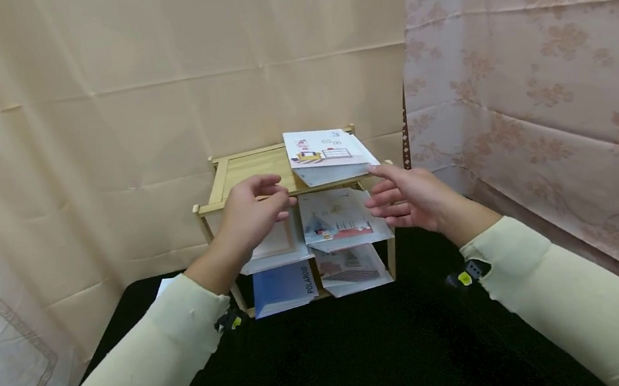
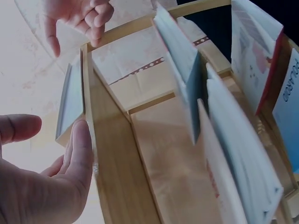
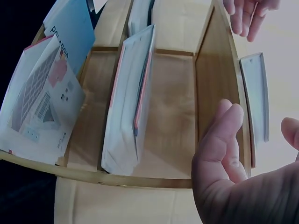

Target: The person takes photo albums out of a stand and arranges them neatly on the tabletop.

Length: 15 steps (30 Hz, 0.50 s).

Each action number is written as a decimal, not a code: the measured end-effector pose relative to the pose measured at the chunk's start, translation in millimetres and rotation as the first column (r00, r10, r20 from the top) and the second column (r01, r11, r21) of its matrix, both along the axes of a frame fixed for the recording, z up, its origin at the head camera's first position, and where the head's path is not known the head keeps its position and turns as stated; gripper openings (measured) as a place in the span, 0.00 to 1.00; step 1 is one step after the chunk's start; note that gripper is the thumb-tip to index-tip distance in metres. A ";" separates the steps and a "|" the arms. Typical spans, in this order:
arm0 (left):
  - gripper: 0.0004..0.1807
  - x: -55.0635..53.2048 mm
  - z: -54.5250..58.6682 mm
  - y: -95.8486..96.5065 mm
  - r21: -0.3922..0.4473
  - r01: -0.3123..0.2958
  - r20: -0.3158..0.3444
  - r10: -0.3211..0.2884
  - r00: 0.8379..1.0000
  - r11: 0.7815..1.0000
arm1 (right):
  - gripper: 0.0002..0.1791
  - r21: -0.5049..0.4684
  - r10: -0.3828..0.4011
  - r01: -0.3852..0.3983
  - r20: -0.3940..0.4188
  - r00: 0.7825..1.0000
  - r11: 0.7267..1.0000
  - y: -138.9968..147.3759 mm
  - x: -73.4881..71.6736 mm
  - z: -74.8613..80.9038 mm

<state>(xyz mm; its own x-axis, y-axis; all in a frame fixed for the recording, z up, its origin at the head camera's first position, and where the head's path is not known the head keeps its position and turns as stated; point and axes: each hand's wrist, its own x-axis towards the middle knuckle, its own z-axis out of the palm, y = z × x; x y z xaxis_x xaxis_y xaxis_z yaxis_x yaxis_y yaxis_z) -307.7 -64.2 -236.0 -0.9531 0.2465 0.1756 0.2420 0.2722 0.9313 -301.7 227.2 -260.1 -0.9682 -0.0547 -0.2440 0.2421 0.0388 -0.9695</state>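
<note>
A small wooden shelf rack (image 1: 250, 168) stands ahead of me, with a white printed flat box (image 1: 321, 151) lying at the right of its top board. My left hand (image 1: 255, 211) hovers at the front edge of that board, fingers loosely bent and holding nothing. At the box's front right corner is my right hand (image 1: 409, 198), its thumb tip overlapping the corner in the head view. In the right wrist view, the right hand's fingers (image 3: 217, 140) sit beside the top board's edge, with a gap between them and the thumb. Nothing is gripped there.
Below the top board, the middle level holds a white printed item (image 1: 344, 221) at right and a pale framed one (image 1: 271, 242) at left. The bottom level holds a blue POLAROID item (image 1: 284, 288) and a white one (image 1: 355, 269). Curtains (image 1: 153, 109) hang behind the dark tabletop (image 1: 335, 362).
</note>
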 end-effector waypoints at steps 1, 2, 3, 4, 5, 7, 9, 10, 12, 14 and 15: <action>0.27 -1.0 2.2 0.9 -0.001 -0.006 0.002 0.006 1.000 1.000 | 0.44 0.012 0.011 -0.011 0.004 1.000 1.000 0.3 -0.2 1.3; 0.27 -1.8 4.3 1.8 -0.007 -0.015 0.001 0.016 1.000 1.000 | 0.45 0.020 0.017 -0.017 0.008 1.000 1.000 0.5 -0.5 2.6; 0.28 -2.3 6.3 2.9 -0.012 -0.023 0.003 0.023 1.000 1.000 | 0.46 0.025 0.020 -0.020 0.009 1.000 0.999 0.9 -0.6 3.6; 0.28 -3.0 7.8 4.2 -0.018 -0.031 0.007 0.031 1.000 0.999 | 0.45 0.030 0.022 -0.022 0.009 1.000 0.999 1.2 -1.0 4.3; 0.29 -3.8 9.1 5.6 -0.022 -0.037 0.013 0.037 0.999 0.999 | 0.46 0.035 0.020 -0.021 0.010 1.000 0.999 1.8 -1.6 4.8; 0.30 -5.8 10.8 8.5 -0.019 -0.041 0.031 0.042 0.999 0.999 | 0.45 0.037 0.014 -0.014 0.014 1.000 0.999 2.6 -3.0 5.2; 0.31 -7.8 12.1 12.1 -0.011 -0.045 0.053 0.046 0.998 0.999 | 0.44 0.038 0.006 -0.007 0.013 1.000 0.999 2.8 -4.9 5.2; 0.31 -9.2 12.4 13.9 -0.005 -0.049 0.063 0.049 0.997 0.999 | 0.43 0.040 0.003 -0.003 0.012 1.000 0.999 3.0 -6.1 5.1; 0.32 -12.0 13.3 17.1 0.004 -0.052 0.087 0.051 0.995 0.999 | 0.42 0.041 -0.007 0.007 0.012 1.000 0.999 3.0 -8.6 5.1; 0.32 -14.6 14.5 19.9 0.006 -0.059 0.110 0.058 0.992 0.998 | 0.41 0.042 -0.013 0.013 0.007 1.000 0.999 3.2 -11.2 5.0; 0.32 -15.8 15.0 20.8 0.009 -0.060 0.119 0.059 0.991 0.998 | 0.40 0.040 -0.015 0.015 0.006 1.000 0.999 3.5 -12.7 4.8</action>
<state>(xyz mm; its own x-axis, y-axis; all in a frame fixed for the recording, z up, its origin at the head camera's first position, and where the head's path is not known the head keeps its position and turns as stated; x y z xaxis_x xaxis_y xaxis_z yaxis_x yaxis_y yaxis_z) -323.6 -43.5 -220.9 -0.9803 0.1872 0.0633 0.1135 0.2708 0.9559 -314.4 230.8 -255.3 -0.9673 -0.0304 -0.2519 0.2492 0.0741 -0.9656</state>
